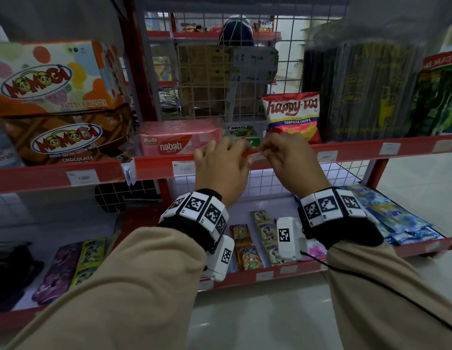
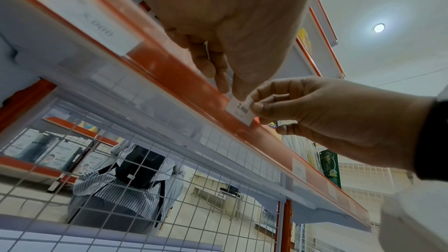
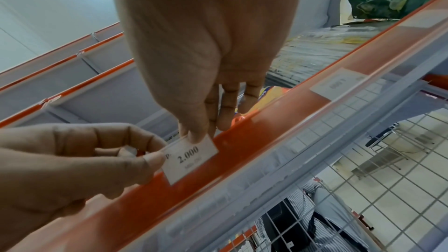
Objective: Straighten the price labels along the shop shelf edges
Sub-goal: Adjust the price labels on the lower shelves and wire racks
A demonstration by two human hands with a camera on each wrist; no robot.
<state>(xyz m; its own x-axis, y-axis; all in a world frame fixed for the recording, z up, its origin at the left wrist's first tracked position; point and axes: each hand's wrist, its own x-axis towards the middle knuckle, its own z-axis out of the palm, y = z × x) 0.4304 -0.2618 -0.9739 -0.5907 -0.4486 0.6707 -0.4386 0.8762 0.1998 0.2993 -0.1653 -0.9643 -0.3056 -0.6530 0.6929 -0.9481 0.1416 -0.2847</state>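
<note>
Your left hand (image 3: 72, 160) pinches the left end of the price label (image 3: 191, 158) reading "2.000", while your right hand (image 3: 206, 55) pinches its top edge. The label sits on the red shelf edge (image 3: 278, 131), below Nabati wafers (image 1: 178, 138) and Happy Tos tortilla chips (image 1: 293, 114).

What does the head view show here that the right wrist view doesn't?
Only the head view shows the goods above the rail: the pink wafer pack, the chips bag, and other labels along the red shelf edge. Only the right wrist view shows the price label clearly, reading 2.000 and sitting tilted in the rail. Both show the left hand and right hand pinching that label.
</note>
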